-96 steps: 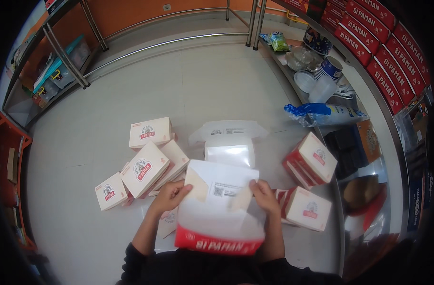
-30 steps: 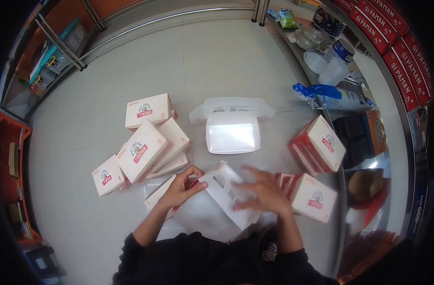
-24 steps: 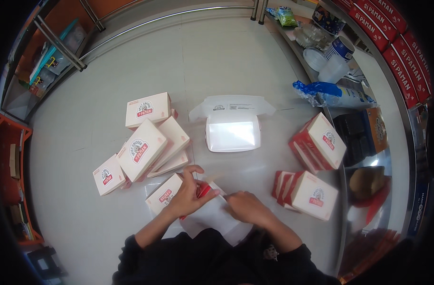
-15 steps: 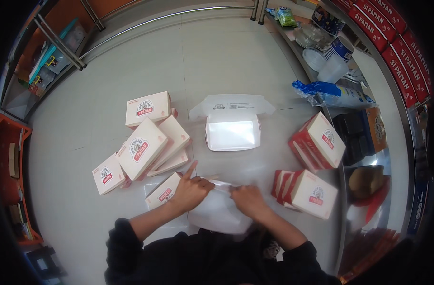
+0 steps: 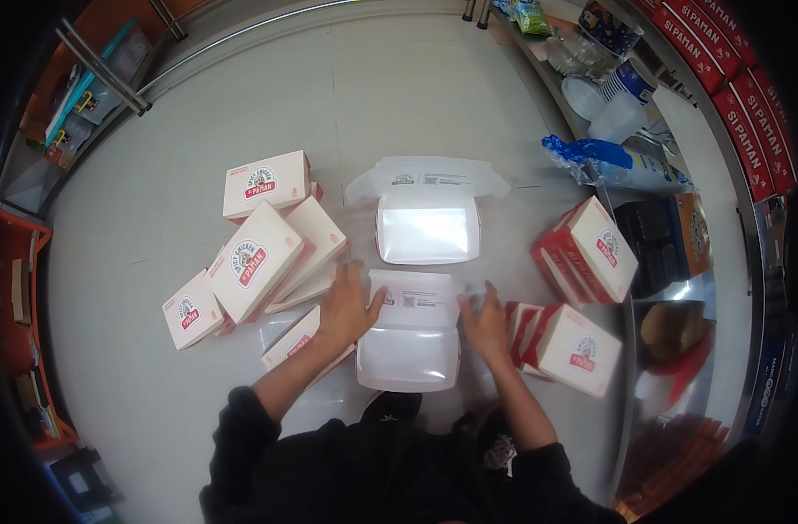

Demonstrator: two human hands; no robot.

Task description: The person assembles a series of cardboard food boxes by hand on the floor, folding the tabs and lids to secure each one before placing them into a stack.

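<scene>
An opened cardboard food box (image 5: 408,359) with a shiny white inside lies right in front of me, its printed lid (image 5: 428,301) folded back, away from me. My left hand (image 5: 347,307) is at the lid's left edge, fingers stretched and the thumb over that edge. On the opposite side my right hand (image 5: 486,323) has its fingers apart beside the lid's right edge; whether it touches cannot be made out. Just beyond sits a second opened box (image 5: 428,236), lid spread back with side flaps out. Partly under my left forearm is a closed cream box (image 5: 287,348).
Closed cream-and-red boxes (image 5: 252,262) lie piled on the left. More boxes stand in two groups on the right, an upper one (image 5: 604,249) and a lower one (image 5: 581,351). A metal shelf at the right holds a blue plastic pack (image 5: 617,163) and stacked cups (image 5: 628,83).
The near box's lid has gone from gripped between both hands to laid back, showing the inside. My hands have moved apart and opened. The view has shifted slightly.
</scene>
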